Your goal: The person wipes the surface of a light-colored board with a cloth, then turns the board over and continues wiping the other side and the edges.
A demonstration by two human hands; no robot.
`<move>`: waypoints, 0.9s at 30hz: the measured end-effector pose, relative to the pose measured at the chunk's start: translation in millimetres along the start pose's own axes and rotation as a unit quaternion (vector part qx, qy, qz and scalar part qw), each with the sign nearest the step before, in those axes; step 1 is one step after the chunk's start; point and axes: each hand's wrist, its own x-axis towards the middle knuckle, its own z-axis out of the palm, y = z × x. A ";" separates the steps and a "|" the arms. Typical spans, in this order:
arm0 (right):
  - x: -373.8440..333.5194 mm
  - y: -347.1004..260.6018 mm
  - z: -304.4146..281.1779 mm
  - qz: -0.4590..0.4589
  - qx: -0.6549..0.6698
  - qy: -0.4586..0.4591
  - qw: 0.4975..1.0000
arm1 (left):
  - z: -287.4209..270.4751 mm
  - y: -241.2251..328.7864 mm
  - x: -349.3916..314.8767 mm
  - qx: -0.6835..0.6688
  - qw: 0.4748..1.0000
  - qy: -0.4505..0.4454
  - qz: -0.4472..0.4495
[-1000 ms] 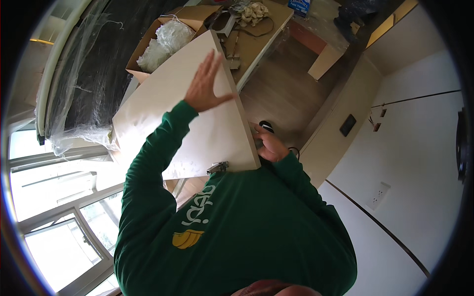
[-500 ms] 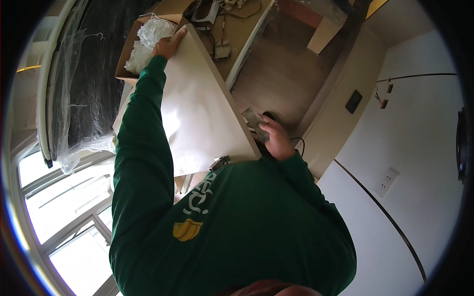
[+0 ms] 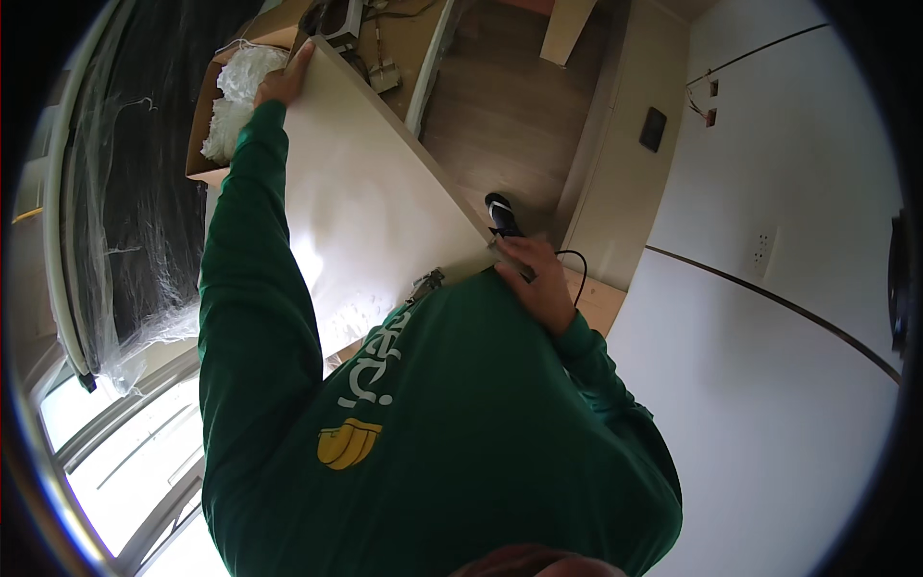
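Note:
A broad pale cabinet door (image 3: 375, 207) lies slantwise in front of me, with a metal hinge (image 3: 428, 281) on its near edge close to my body. My left hand (image 3: 281, 82) is closed on the door's far corner, the arm stretched out along its left side. At the near right corner, my right hand (image 3: 543, 288) is closed round a flat grey strip (image 3: 508, 258) and presses it against the door's edge. Fingers cover most of the strip, so I cannot tell its kind.
A cardboard box (image 3: 200, 130) with white plastic wrapping (image 3: 240, 91) stands beyond my left hand. A brush (image 3: 385, 75) lies on the brown surface past the door. My shoe (image 3: 500, 207) shows on the wood floor (image 3: 510, 106). White wall panels (image 3: 760, 365) rise at right.
My right hand has brought the grey strip from beside the door down onto its near right corner. The left hand keeps its hold. The whole view has shifted, and my shoe shows more.

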 end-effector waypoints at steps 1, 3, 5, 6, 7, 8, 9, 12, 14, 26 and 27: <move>-2.8 4.1 0.3 0.002 0.008 0.009 1.000 | 1.2 -5.0 7.0 0.000 1.000 -0.008 0.005; -6.7 4.7 1.8 0.010 0.045 0.038 0.998 | 0.6 -17.0 19.4 0.000 1.000 -0.013 0.005; -9.3 2.6 1.1 0.024 0.100 0.080 0.991 | 3.3 -20.2 25.2 -0.002 1.000 -0.016 -0.002; -10.8 4.7 -0.5 0.024 0.091 0.066 0.993 | 4.6 -17.8 25.3 -0.005 1.000 -0.016 -0.002; -12.1 8.2 -3.2 0.024 0.082 0.052 0.995 | 4.4 -17.4 25.0 -0.008 1.000 -0.017 -0.004; -13.8 9.7 -5.2 0.023 0.074 0.033 0.996 | 3.9 -18.2 20.3 -0.011 1.000 -0.017 -0.009; -12.6 10.6 -2.9 0.014 0.069 0.021 0.997 | 6.2 -22.4 26.7 -0.007 1.000 -0.015 -0.008; -8.2 10.2 0.7 -0.007 0.040 -0.026 0.999 | 10.4 -30.7 39.2 -0.004 1.000 -0.015 -0.001; -8.4 8.0 -2.9 -0.009 0.007 -0.061 0.998 | 10.9 -33.2 39.8 -0.008 1.000 -0.022 0.012; 23.8 12.4 15.6 -0.104 0.010 -0.039 0.994 | 12.0 -45.2 46.4 0.018 0.999 -0.031 -0.003; 21.6 18.1 11.5 -0.094 0.010 -0.046 0.994 | 12.5 -38.6 45.4 0.010 1.000 -0.015 0.017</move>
